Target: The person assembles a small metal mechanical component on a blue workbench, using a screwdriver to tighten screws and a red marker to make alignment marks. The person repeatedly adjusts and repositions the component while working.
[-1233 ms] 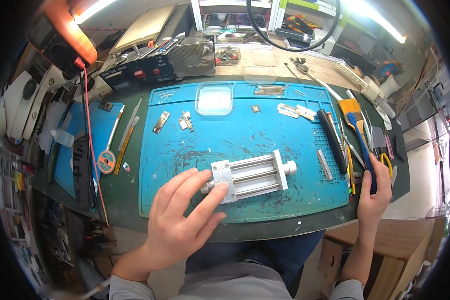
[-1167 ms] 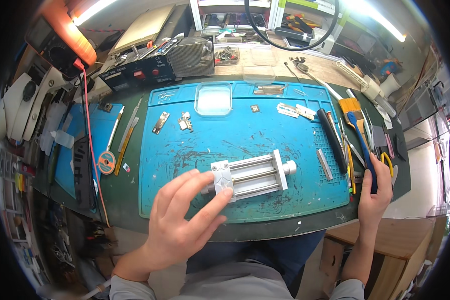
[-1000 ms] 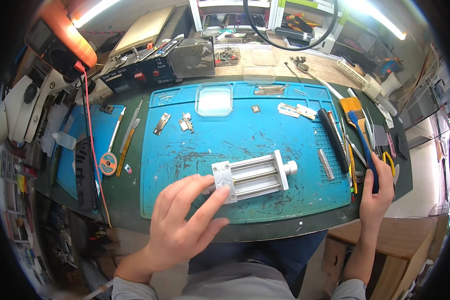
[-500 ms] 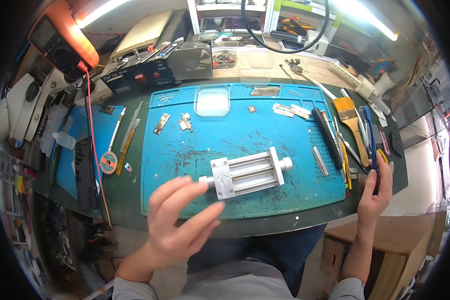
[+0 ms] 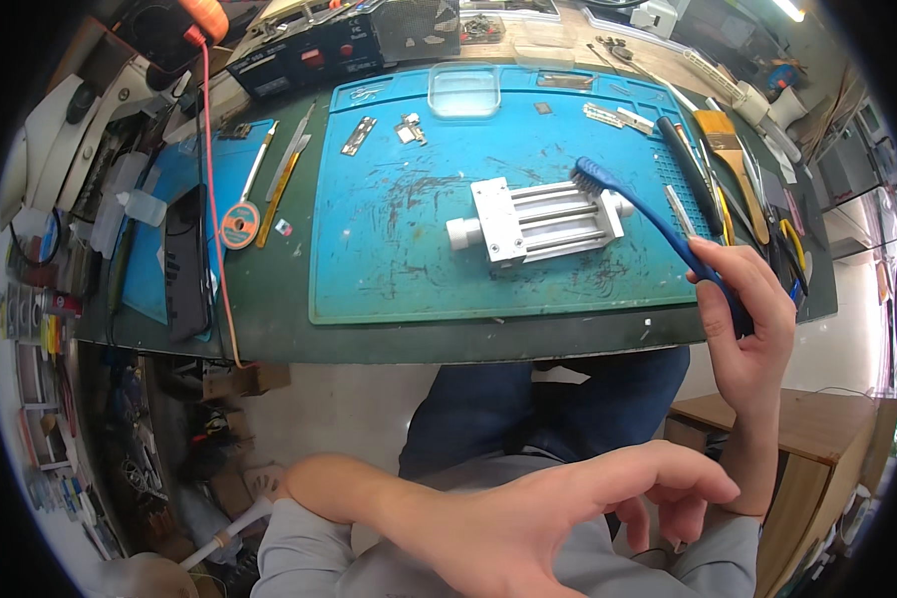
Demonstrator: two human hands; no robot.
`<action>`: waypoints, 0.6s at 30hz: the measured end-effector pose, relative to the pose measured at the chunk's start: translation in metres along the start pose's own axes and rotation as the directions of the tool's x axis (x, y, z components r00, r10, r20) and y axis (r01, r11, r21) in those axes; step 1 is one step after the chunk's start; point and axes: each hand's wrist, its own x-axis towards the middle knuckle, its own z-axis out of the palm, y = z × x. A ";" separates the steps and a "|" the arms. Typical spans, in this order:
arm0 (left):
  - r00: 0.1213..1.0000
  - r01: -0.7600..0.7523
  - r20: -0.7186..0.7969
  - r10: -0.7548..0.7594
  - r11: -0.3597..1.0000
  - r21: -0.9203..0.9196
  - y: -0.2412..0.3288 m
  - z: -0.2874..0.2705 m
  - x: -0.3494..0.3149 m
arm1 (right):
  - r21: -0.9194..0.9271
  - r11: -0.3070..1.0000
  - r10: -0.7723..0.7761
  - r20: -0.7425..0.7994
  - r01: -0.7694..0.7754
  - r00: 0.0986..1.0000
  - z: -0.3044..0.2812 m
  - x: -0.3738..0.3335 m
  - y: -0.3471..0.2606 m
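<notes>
My right hand (image 5: 752, 324) grips a blue brush (image 5: 651, 216), shaped like a toothbrush with dark bristles, by its handle. The bristle head is over the right end of a silver metal clamp (image 5: 546, 221); whether it touches cannot be made out. That clamp, with parallel rods and round end knobs, lies on the blue work mat (image 5: 399, 269). Low in the picture and close to the camera, my left hand (image 5: 558, 508) reaches across in front of my body, away from the mat. Its fingers are apart and partly bent, with nothing seen in them.
A wide paint brush (image 5: 725, 140) and other hand tools lie right of the mat. A clear plastic box (image 5: 464, 93) and small metal parts (image 5: 410, 129) rest toward its far side. At left are a solder spool (image 5: 239, 226), a yellow knife (image 5: 277, 204) and a red cable (image 5: 209, 149).
My right hand has lifted the blue brush from the tools at right and brought it to the clamp. My left hand has drawn back toward my body. The view has tilted down.
</notes>
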 end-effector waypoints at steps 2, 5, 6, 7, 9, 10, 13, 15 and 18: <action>0.999 -0.035 0.016 0.034 0.998 0.047 0.001 0.003 0.000 | -0.024 0.998 -0.062 0.024 0.063 0.998 -0.001 0.002 -0.006; 0.998 -0.068 0.010 0.068 0.989 0.130 0.003 0.007 -0.003 | -0.029 0.994 -0.103 0.064 0.105 0.993 -0.001 0.007 -0.015; 0.997 -0.080 0.010 0.080 0.987 0.142 0.001 0.009 -0.003 | -0.027 0.994 -0.108 0.077 0.111 0.991 0.001 0.009 -0.017; 0.996 -0.085 0.014 0.084 0.986 0.146 0.001 0.010 -0.005 | -0.020 0.991 -0.129 0.083 0.131 0.988 0.003 0.011 -0.018; 0.996 -0.083 0.022 0.081 0.986 0.143 0.002 0.010 -0.008 | -0.029 0.987 -0.152 0.093 0.156 0.984 0.008 0.019 -0.022; 0.995 -0.096 -0.001 0.098 0.986 0.139 0.000 0.011 -0.008 | -0.051 0.986 -0.152 0.100 0.158 0.983 0.009 0.021 -0.025; 0.986 -0.118 -0.094 0.136 0.977 0.177 -0.007 0.018 -0.007 | -0.023 0.997 -0.073 0.169 0.078 0.983 0.012 0.025 -0.031; 0.999 -0.020 0.043 0.012 0.981 0.192 0.018 -0.001 -0.006 | 0.002 0.988 -0.147 0.250 0.152 0.957 -0.003 0.029 -0.027; 0.998 0.049 0.017 -0.062 0.896 0.441 0.038 -0.025 -0.019 | 0.030 0.991 -0.137 0.176 0.134 0.975 -0.011 0.029 -0.023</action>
